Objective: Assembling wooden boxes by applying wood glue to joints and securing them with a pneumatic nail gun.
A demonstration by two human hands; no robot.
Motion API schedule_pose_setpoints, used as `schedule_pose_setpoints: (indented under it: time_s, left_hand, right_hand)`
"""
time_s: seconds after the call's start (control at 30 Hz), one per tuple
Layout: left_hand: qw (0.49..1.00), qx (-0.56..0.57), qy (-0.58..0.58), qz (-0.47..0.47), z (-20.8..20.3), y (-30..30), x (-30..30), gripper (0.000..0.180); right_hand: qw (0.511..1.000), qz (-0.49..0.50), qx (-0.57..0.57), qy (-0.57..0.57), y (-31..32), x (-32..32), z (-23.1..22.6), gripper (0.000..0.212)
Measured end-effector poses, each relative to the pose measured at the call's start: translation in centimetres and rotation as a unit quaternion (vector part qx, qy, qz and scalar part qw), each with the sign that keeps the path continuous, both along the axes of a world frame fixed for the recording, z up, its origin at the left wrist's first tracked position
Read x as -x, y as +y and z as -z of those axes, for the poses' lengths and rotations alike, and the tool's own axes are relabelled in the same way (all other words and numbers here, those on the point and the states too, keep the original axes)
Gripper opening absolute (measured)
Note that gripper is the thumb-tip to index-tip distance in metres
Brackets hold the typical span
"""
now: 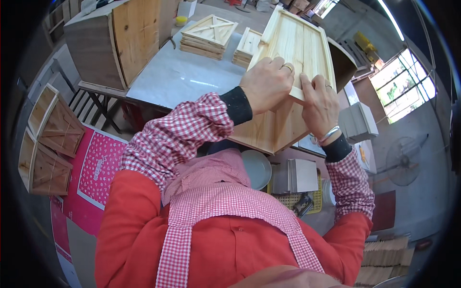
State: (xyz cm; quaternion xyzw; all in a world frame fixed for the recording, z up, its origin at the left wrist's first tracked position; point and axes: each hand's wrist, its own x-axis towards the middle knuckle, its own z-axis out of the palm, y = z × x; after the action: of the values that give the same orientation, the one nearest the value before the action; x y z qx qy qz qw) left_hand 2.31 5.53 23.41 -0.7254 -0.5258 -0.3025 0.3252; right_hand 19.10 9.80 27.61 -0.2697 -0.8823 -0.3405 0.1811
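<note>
A framed panel (pixel 307 41) of pale wood slants up and away from the wearer, above the right part of a pale desk (pixel 192 79). The left grip (pixel 268 86), a bare hand, is curled closed on the panel's near edge; the right grip (pixel 319 105) is closed about the near right corner. What the fingers do underneath is hidden. Holding the edge in two places probably steadies it against twisting. Below, a wooden box (pixel 288 127) shows its inside and seems to support the panel, though I cannot tell where they join. Farther back on the desk lie a stack of X-braced panels (pixel 209 37) and a lower stack (pixel 247 47), likely piled flat to save room. A cabinet (pixel 137 38) stands at left, well apart from both hands. Nearer the wearer's body, a yellow basket (pixel 317 196) holds a dark tool (pixel 302 204), perhaps for easy reach.
</note>
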Motion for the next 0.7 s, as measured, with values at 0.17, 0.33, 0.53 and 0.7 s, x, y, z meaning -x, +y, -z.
schedule_pose_setpoints:
  time_s: [0.17,0.33,0.53,0.7]
  left_hand:
    - [0.993,-0.057,-0.093,0.053,3.0,-2.5,0.4,0.059]
    - [0.896,0.041,-0.410,0.167,8.4,-4.2,4.5,0.075]
    - [0.810,0.143,-0.514,0.246,11.7,-2.6,5.4,0.063]
    - [0.784,0.157,-0.527,0.287,12.2,-1.9,5.8,0.053]
  right_hand:
    - [0.999,-0.041,0.020,-0.016,1.6,-2.8,1.8,0.046]
    - [0.998,-0.026,0.050,-0.038,1.8,-3.2,3.8,0.047]
    - [0.995,-0.011,0.084,-0.054,2.2,-2.1,5.4,0.052]
    - [0.992,-0.011,0.122,-0.039,2.4,-1.7,6.0,0.055]
